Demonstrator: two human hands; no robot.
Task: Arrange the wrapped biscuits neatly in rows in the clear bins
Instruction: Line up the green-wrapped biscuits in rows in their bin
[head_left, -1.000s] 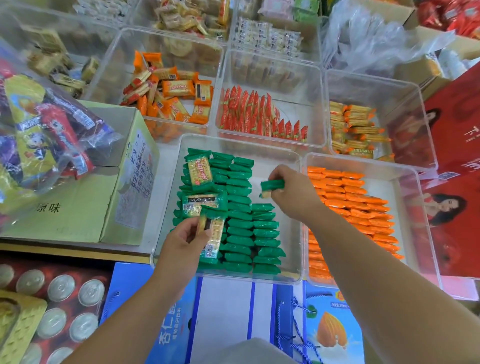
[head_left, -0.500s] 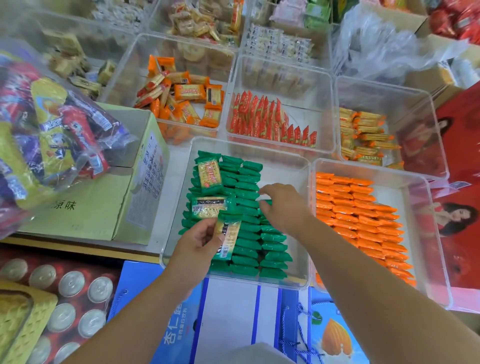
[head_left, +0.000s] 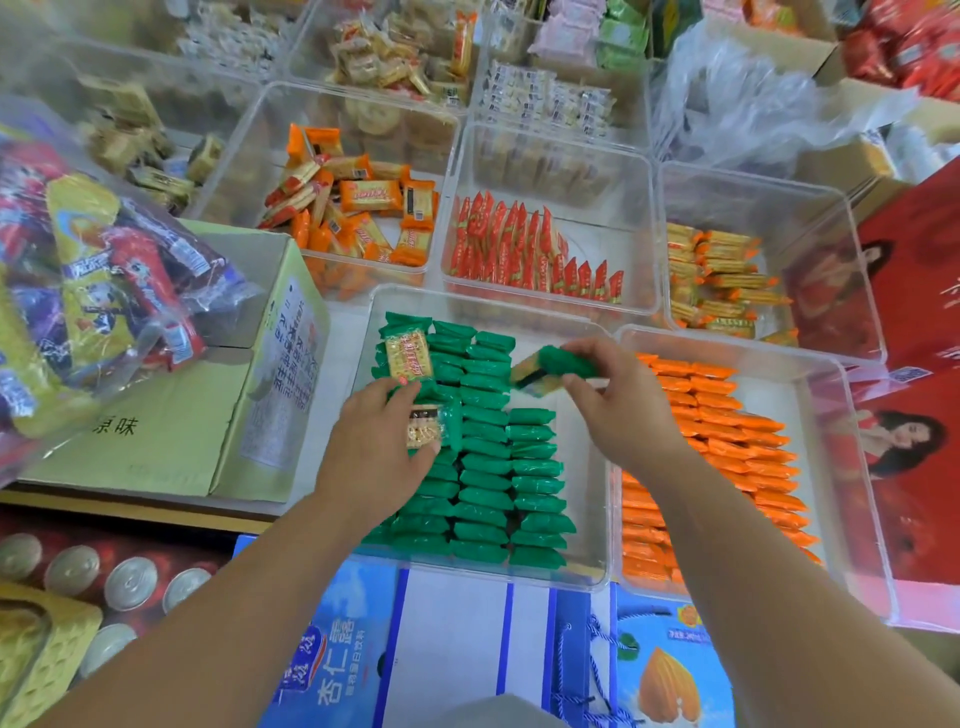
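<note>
A clear bin (head_left: 592, 519) in front of me holds green-wrapped biscuits (head_left: 483, 467) standing on edge in three rows. One green pack (head_left: 408, 353) lies flat on top at the far left. My left hand (head_left: 379, 452) rests over the left row and grips another green pack (head_left: 431, 428) lying flat there. My right hand (head_left: 618, 405) pinches a green pack (head_left: 553, 366) in the air above the far end of the short right row.
To the right, a clear bin (head_left: 810, 395) has orange packs in rows. Behind stand bins with loose orange packs (head_left: 358, 208), red packs (head_left: 524, 249) and yellow packs (head_left: 717, 275). A cardboard box (head_left: 171, 415) with a snack bag (head_left: 88, 280) sits left. Cans (head_left: 130, 582) lie below.
My right hand has lifted off the right row and now holds a green pack above its far end. My left hand moved up onto the left row, still holding a pack.
</note>
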